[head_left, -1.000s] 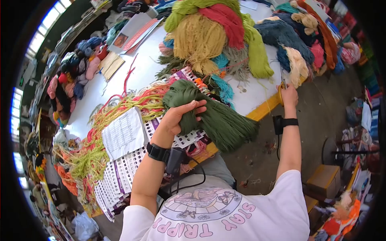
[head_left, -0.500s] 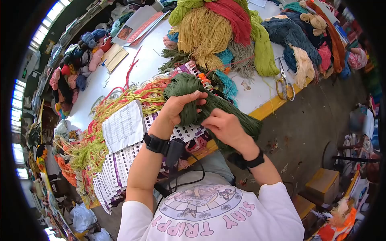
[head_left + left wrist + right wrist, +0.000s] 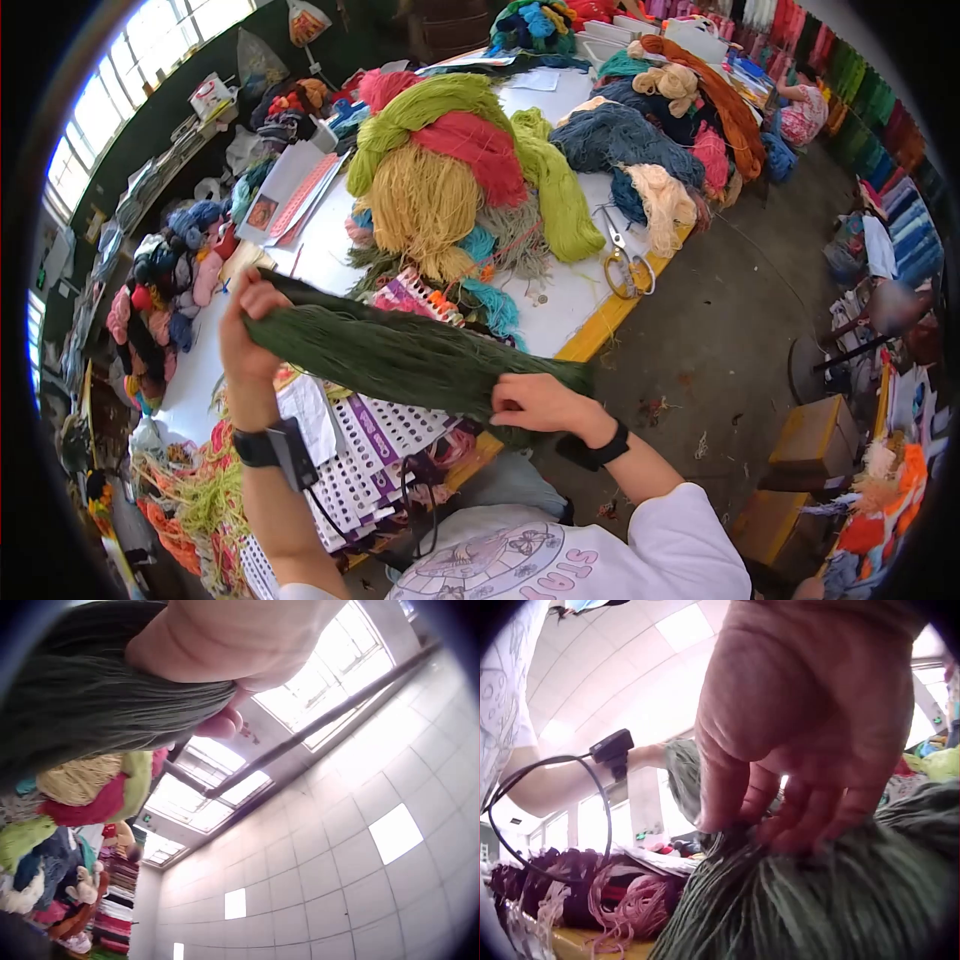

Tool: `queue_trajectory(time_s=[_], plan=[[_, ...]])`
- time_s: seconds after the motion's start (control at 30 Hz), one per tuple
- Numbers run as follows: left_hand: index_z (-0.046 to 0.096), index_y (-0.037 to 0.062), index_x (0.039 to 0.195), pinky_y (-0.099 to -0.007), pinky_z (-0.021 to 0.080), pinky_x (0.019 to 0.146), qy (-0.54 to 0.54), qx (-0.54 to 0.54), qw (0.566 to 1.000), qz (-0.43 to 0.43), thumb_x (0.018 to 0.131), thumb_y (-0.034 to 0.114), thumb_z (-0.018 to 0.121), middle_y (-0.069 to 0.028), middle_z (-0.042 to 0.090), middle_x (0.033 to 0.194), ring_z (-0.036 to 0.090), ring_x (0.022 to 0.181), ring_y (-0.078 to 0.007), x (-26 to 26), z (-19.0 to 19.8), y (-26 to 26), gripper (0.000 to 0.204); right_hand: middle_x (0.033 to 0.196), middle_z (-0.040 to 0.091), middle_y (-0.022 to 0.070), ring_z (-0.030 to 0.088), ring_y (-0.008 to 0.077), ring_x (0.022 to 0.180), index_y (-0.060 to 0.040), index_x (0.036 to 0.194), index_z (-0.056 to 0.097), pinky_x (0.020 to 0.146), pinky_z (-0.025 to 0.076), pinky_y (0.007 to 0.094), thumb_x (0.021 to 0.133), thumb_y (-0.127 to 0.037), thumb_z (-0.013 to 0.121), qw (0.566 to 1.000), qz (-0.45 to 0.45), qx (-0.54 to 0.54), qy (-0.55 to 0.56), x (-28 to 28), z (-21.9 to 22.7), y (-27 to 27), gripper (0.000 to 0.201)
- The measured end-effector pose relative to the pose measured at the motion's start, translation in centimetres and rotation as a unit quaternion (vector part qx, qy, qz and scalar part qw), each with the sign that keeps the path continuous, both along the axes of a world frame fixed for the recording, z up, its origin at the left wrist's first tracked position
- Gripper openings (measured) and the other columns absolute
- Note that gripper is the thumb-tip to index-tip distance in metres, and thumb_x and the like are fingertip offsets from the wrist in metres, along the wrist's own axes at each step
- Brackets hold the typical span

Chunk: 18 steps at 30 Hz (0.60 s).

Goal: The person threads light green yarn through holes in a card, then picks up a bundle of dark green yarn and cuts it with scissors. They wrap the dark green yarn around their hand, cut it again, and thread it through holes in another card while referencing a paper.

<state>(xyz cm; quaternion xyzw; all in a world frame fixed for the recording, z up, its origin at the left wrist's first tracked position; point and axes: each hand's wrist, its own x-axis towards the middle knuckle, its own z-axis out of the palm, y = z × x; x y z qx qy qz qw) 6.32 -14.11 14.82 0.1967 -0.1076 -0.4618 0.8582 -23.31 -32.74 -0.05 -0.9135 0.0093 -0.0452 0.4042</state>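
Observation:
A long hank of dark green thread (image 3: 390, 345) stretches across the head view, over the table's near part. My left hand (image 3: 250, 325) grips its upper left end, with fingers curled round the bundle. In the left wrist view the strands (image 3: 112, 705) run out from under the palm. Towards the other end, my right hand (image 3: 545, 403) pinches the hank. Its thumb and fingertips sink into the strands (image 3: 795, 900) in the right wrist view, and threads fan out below them. Scissors (image 3: 628, 268) with yellowish handles lie apart on the table's edge.
Heaped tan, red and lime hanks (image 3: 425, 200) lie beyond the green thread. Blue yarn (image 3: 625, 140) and cream yarn (image 3: 663, 205) sit near the right edge. Punched thread cards (image 3: 375, 455) and a paper sheet (image 3: 308, 415) lie below. A black cable (image 3: 607, 825) loops by the left arm.
My right hand has let go of the scissors at the table edge and come over to the hank. The left hand has moved left with its end, drawing the bundle out lengthwise.

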Motion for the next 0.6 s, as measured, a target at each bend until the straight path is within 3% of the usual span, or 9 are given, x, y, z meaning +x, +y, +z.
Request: queue_trajectory(time_s=[0.1, 0.13, 0.2, 0.23, 0.3, 0.33, 0.4, 0.5, 0.6], plan=[[0.051, 0.0042, 0.094, -0.0289, 0.043, 0.065, -0.194, -0.036, 0.978, -0.064, 0.091, 0.019, 0.041, 0.0050, 0.042, 0.061, 0.042, 0.053, -0.0058, 0.7, 4.9, 0.5, 0.018, 0.073, 0.053, 0.0070, 0.055, 0.0221, 0.067, -0.0060, 0.076, 0.056, 0.059, 0.043, 0.0309, 0.074, -0.024, 0.063, 0.998, 0.020, 0.042, 0.047, -3.9, 0.8, -0.1, 0.019], [0.052, 0.0024, 0.093, -0.0286, 0.043, 0.063, -0.232, 0.047, 0.968, 0.079, 0.090, 0.017, 0.042, -0.0006, 0.052, 0.069, 0.049, 0.058, -0.0106, -1.3, 7.6, 0.7, 0.018, 0.073, 0.054, 0.0065, 0.055, 0.0224, 0.067, -0.0072, 0.076, 0.057, 0.059, 0.044, 0.0311, 0.074, -0.023, 0.063, 0.997, 0.004, -0.006, 0.074, -5.3, 1.2, 0.2, 0.017], [0.055, 0.0008, 0.090, -0.0294, 0.045, 0.067, -0.239, -0.004, 0.968, 0.072, 0.090, 0.015, 0.041, -0.0056, 0.057, 0.081, 0.055, 0.073, -0.0160, -2.1, 12.2, 2.1, 0.020, 0.073, 0.055, 0.0059, 0.056, 0.0236, 0.071, -0.0107, 0.075, 0.058, 0.062, 0.044, 0.0333, 0.071, -0.024, 0.062, 0.988, -0.031, -0.024, 0.150, -8.6, -0.4, -0.2, 0.015], [0.056, -0.0003, 0.095, -0.0299, 0.045, 0.073, -0.347, -0.140, 0.896, -0.237, 0.089, 0.014, 0.041, -0.0070, 0.058, 0.087, 0.056, 0.080, -0.0173, -0.9, 14.4, 1.8, 0.021, 0.069, 0.057, 0.0062, 0.057, 0.0238, 0.068, -0.0099, 0.073, 0.060, 0.061, 0.045, 0.0329, 0.069, -0.023, 0.064, 0.984, -0.027, -0.033, 0.170, -10.4, -2.3, -1.3, 0.014], [0.055, -0.0006, 0.095, -0.0317, 0.045, 0.073, -0.354, -0.098, 0.928, -0.061, 0.089, 0.016, 0.039, -0.0082, 0.058, 0.087, 0.056, 0.080, -0.0187, -2.6, 18.1, 4.9, 0.024, 0.068, 0.061, 0.0091, 0.058, 0.0244, 0.062, -0.0079, 0.072, 0.063, 0.058, 0.046, 0.0324, 0.066, -0.020, 0.068, 0.948, -0.115, 0.113, 0.275, -14.0, -5.8, -4.1, 0.014], [0.055, -0.0008, 0.095, -0.0326, 0.045, 0.073, -0.375, -0.085, 0.923, -0.007, 0.089, 0.017, 0.039, -0.0088, 0.058, 0.088, 0.056, 0.080, -0.0194, -3.6, 20.1, 6.4, 0.026, 0.065, 0.062, 0.0101, 0.060, 0.0249, 0.061, -0.0044, 0.072, 0.064, 0.056, 0.046, 0.0333, 0.064, -0.018, 0.068, 0.937, -0.173, -0.015, 0.304, -15.9, -8.9, -5.7, 0.016], [0.055, -0.0010, 0.095, -0.0344, 0.045, 0.073, -0.436, -0.059, 0.893, 0.091, 0.089, 0.020, 0.037, -0.0100, 0.058, 0.088, 0.056, 0.080, -0.0208, -6.0, 24.2, 10.0, 0.028, 0.089, 0.063, 0.0119, 0.060, 0.0293, 0.082, -0.0060, 0.088, 0.064, 0.071, 0.048, 0.0346, 0.063, -0.024, 0.070, 0.791, -0.222, -0.266, 0.505, -17.3, -10.9, -7.3, 0.031], [0.055, -0.0015, 0.095, -0.0372, 0.045, 0.073, -0.546, -0.004, 0.803, 0.241, 0.089, 0.024, 0.035, -0.0118, 0.058, 0.088, 0.056, 0.080, -0.0228, -10.3, 30.3, 16.5, 0.033, 0.089, 0.061, 0.0154, 0.058, 0.0305, 0.085, -0.0043, 0.096, 0.060, 0.073, 0.046, 0.0376, 0.065, -0.027, 0.068, 0.873, -0.310, -0.201, 0.319, -14.6, -10.3, -9.0, 0.040], [0.054, -0.0019, 0.095, -0.0399, 0.046, 0.073, -0.663, 0.145, 0.575, 0.456, 0.089, 0.027, 0.032, -0.0136, 0.057, 0.089, 0.056, 0.080, -0.0249, -15.0, 36.6, 22.9, 0.037, 0.076, 0.061, 0.0160, 0.058, 0.0336, 0.076, -0.0016, 0.077, 0.061, 0.066, 0.045, 0.0403, 0.072, -0.025, 0.063, 0.934, -0.315, -0.109, 0.129, -7.4, -3.1, -6.9, 0.025]])
